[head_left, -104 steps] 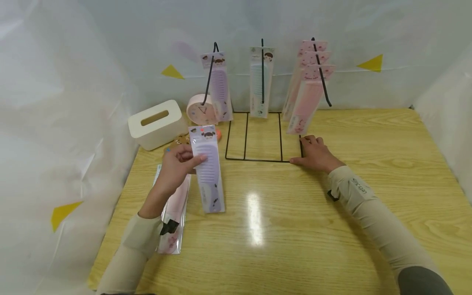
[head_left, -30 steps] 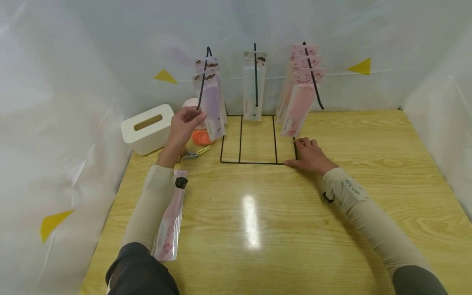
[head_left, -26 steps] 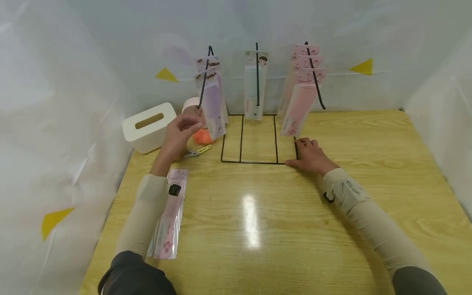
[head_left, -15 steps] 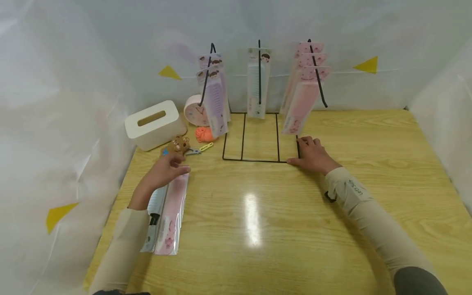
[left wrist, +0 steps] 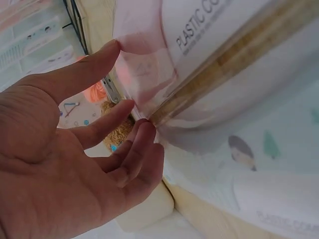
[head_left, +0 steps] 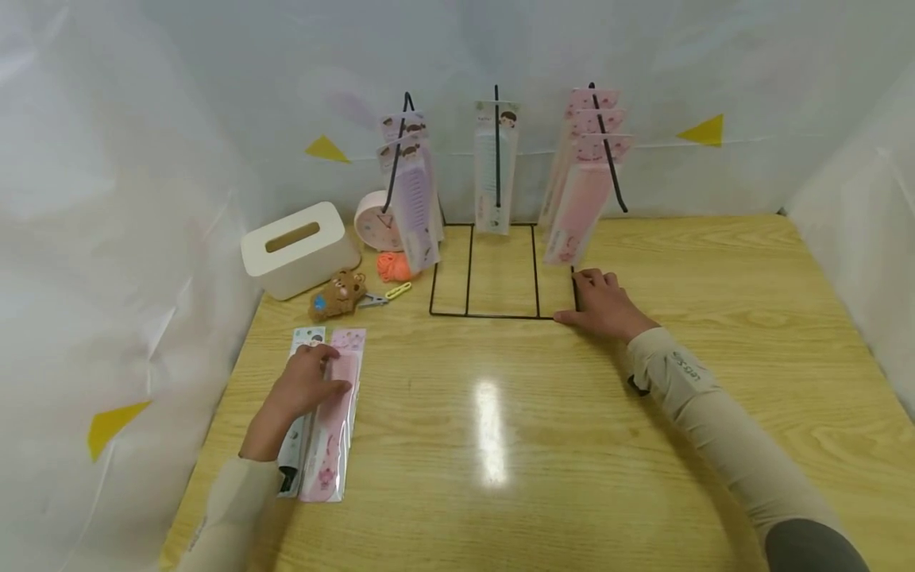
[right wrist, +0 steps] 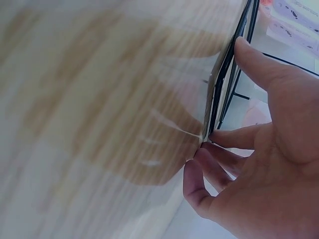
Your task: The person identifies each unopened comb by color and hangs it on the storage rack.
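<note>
My left hand [head_left: 303, 383] is over a packaged pink comb [head_left: 329, 453] lying on the table at left, its fingertips right at the pack and the thumb spread apart from them. In the left wrist view, a packaged mint comb [left wrist: 249, 159] lies alongside, partly under the hand in the head view. At the middle right, my right hand [head_left: 604, 306] holds the front right corner of a black wire display rack [head_left: 500, 316]. On its hooks hang two purple combs [head_left: 415, 195] at left, a mint comb [head_left: 488, 159] in the centre and several pink combs [head_left: 582, 199] at right.
Behind the left hand are a white tissue box [head_left: 300, 262], a brown bear plush [head_left: 339, 294], a small clip [head_left: 396, 291], orange yarn [head_left: 393, 267] and a pink clock [head_left: 375, 222]. White sheeting [head_left: 715, 79] walls the table [head_left: 572, 437] at the back and sides.
The left hand has hung the purple comb on the left hook, let go, and come back down to the packs on the table. The right hand has stayed at the rack's corner.
</note>
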Available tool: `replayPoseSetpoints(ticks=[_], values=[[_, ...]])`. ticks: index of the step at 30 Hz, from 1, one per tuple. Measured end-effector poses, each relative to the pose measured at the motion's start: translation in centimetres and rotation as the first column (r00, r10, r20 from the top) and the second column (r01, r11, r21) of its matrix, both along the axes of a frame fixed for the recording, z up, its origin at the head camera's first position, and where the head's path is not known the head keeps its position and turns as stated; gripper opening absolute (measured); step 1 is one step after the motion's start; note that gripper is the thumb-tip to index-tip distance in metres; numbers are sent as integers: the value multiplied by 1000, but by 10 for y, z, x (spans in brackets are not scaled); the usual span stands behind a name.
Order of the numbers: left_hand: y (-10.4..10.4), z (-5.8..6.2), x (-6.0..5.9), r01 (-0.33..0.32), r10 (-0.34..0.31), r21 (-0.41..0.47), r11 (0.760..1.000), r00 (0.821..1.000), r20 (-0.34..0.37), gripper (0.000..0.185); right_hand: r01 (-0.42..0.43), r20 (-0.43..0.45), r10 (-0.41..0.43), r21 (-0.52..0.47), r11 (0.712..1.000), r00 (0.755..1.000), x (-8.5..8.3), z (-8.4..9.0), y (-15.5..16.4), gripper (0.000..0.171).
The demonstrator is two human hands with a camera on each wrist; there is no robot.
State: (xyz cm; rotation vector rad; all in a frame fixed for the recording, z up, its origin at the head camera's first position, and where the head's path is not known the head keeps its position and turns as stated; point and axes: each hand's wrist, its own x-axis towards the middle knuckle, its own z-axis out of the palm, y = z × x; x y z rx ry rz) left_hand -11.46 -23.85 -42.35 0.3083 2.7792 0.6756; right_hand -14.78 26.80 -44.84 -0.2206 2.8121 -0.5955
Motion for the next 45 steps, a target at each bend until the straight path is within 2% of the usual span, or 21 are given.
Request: replayPoseSetpoints(ticks=[4,9,14,22,24,26,29,33,35,39,45], values=[[2,1,1,-32,33,-52,998,999,17,60,11,9,-11,-9,1000,1000,0,2,-1,92],[8,4,3,-78,84,-75,994,993,78,76,19,18,-19,-15,1000,1000,1,3,-1,91],[12,4,6,-104,103,3,995,983,153,80,21,13,-21,-18,1000,1000,2,2,-2,91],[10,-1,3,-155,136,76,985,967,216,69,22,17,-22,-22,1000,1000,2,3,-2,90],[9,-3,1,-145,119,103,984,968,220,61,23,18,-22,-22,999,1000,1,3,-1,91],[9,-4,0,-114,76,156,981,971,229,52,22,17,-22,-21,1000,1000,1,3,-1,91],[16,-5,0,-43,-27,268,962,967,251,37,22,15,-21,-22,1000,1000,2,3,-1,90],[39,-5,2,46,-164,381,924,945,283,22,21,13,-21,-23,1000,1000,2,4,-2,90],[52,-3,1,67,-200,403,913,933,298,19,20,12,-20,-21,1000,1000,2,5,-1,90],[78,8,-6,56,-227,470,881,921,316,21,18,11,-17,-21,1000,1000,1,4,-2,90],[118,33,-22,48,-218,542,839,942,254,23,20,20,-19,-26,999,1000,2,2,-1,91]])
